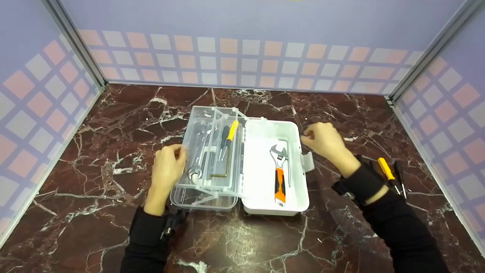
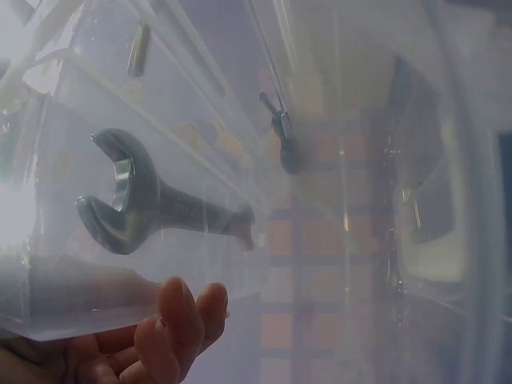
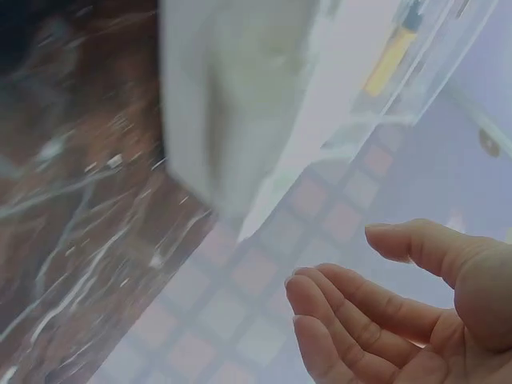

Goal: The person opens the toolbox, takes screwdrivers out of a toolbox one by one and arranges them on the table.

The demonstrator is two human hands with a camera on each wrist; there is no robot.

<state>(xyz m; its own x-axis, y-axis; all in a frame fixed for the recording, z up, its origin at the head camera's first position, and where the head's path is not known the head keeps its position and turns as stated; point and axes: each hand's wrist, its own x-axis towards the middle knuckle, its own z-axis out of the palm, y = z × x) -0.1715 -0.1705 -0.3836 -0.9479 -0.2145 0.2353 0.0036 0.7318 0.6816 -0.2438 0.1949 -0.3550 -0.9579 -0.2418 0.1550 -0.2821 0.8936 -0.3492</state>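
My left hand [image 1: 166, 167] is at the left side of a clear plastic tray [image 1: 189, 125], its fingers loosely bent right by the rim. Seen through the plastic, an open-end wrench [image 2: 136, 200] lies in that tray. The tray also holds a yellow-handled screwdriver [image 1: 233, 131], a black-handled screwdriver [image 1: 225, 132] and a brass-coloured hex key [image 1: 226, 163]. My right hand [image 1: 324, 140] hovers beside the right wall of the white toolbox [image 1: 259, 170], thumb and fingers apart with nothing between them. Inside the box lie an orange-handled adjustable wrench [image 1: 279, 182] and a grey hex key [image 1: 289, 163].
A translucent latch [image 1: 308, 162] sticks out from the box's right side. On the marble-patterned table [image 1: 113, 212], near my right wrist, lie a yellow-handled screwdriver [image 1: 385, 168] and a black-handled tool [image 1: 399, 172]. Panels [image 1: 257, 22] enclose the back and both sides.
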